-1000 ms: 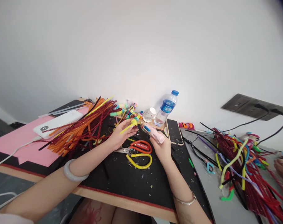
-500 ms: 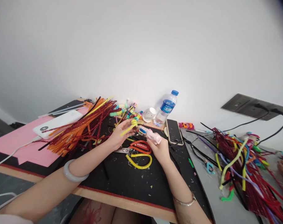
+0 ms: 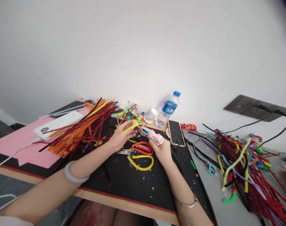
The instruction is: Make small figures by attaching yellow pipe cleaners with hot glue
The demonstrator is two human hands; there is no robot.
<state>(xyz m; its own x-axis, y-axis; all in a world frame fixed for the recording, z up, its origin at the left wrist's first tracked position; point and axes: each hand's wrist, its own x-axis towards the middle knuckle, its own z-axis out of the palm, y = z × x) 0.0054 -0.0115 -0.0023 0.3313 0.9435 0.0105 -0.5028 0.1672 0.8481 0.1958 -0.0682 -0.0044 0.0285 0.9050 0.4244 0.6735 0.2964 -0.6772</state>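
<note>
My left hand (image 3: 120, 138) is closed on a yellow pipe cleaner (image 3: 130, 126) with a coiled end, held above the black mat (image 3: 124, 175). My right hand (image 3: 162, 150) grips a pink glue gun (image 3: 154, 136), its nozzle pointing left at the coiled end and almost touching it. Just below the two hands, scissors with red and yellow handles (image 3: 141, 153) lie on the mat.
A heap of orange and red pipe cleaners (image 3: 83, 128) lies to the left, with a white power bank (image 3: 59, 124) on pink paper (image 3: 20, 141). A water bottle (image 3: 168, 109), paper cup (image 3: 151, 115) and phone (image 3: 176, 132) stand behind. More pipe cleaners (image 3: 248, 169) cover the grey board on the right.
My right hand has brought the glue gun leftward until its nozzle reaches the yellow coil. A person's hand at the far right edge has withdrawn almost out of view.
</note>
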